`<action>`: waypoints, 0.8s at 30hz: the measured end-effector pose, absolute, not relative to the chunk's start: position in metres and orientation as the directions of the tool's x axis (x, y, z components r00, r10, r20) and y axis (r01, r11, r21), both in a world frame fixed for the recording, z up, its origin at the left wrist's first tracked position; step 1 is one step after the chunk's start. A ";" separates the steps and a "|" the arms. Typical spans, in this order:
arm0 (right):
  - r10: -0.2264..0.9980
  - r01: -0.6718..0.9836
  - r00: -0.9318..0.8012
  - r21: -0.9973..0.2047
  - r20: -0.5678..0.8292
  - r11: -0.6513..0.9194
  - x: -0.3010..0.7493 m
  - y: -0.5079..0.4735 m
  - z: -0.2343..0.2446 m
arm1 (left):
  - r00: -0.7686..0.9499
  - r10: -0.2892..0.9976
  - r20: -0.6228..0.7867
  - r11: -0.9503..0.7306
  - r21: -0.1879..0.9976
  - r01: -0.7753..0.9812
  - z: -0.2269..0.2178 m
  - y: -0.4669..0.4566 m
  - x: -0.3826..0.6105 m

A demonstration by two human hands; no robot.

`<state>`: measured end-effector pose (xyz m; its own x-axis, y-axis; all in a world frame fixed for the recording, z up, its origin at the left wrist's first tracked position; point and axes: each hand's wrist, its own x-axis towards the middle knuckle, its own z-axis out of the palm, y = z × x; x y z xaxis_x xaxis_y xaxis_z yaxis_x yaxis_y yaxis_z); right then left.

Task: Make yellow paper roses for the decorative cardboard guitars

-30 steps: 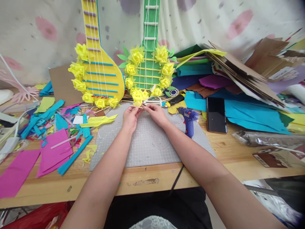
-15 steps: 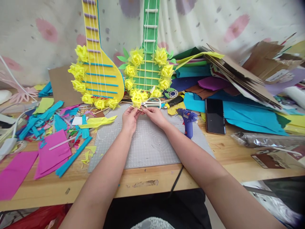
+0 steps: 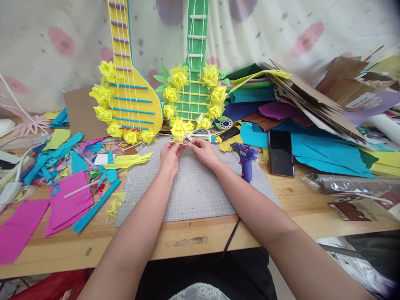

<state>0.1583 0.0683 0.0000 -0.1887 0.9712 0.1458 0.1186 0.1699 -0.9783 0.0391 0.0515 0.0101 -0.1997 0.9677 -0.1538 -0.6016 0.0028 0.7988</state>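
Both of my hands meet at the far end of a grey cutting mat (image 3: 193,196). My left hand (image 3: 169,156) and my right hand (image 3: 202,151) each pinch a thin wooden stick (image 3: 183,142) that carries a small yellow paper flower (image 3: 178,132). The fingers of both hands are closed on the stick. Just behind the flower lie scissors (image 3: 200,135). A green paper guitar (image 3: 195,75) ringed with yellow flowers and a yellow paper guitar (image 3: 131,96) lean against the wall behind.
A blue glue gun (image 3: 246,156) stands right of my right hand, with a black phone (image 3: 281,152) beyond it. Piles of coloured paper and cardboard (image 3: 312,104) fill the right. Pink and blue paper scraps (image 3: 68,196) cover the left of the wooden table (image 3: 187,241).
My hands have turned the stick slightly and the yellow flower now sits a little higher and closer to the scissors. The view has tilted down a little.
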 end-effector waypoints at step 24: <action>0.964 0.030 -0.258 -0.997 0.060 0.070 0.156 0.062 0.003 | -0.292 0.950 -0.112 -0.095 0.786 -0.610 0.007 0.055 0.041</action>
<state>0.1558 0.0625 0.0026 -0.2580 0.9643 0.0596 0.0302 0.0697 -0.9971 0.0410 0.0547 0.0067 -0.2917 0.9500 -0.1115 -0.6104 -0.0951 0.7864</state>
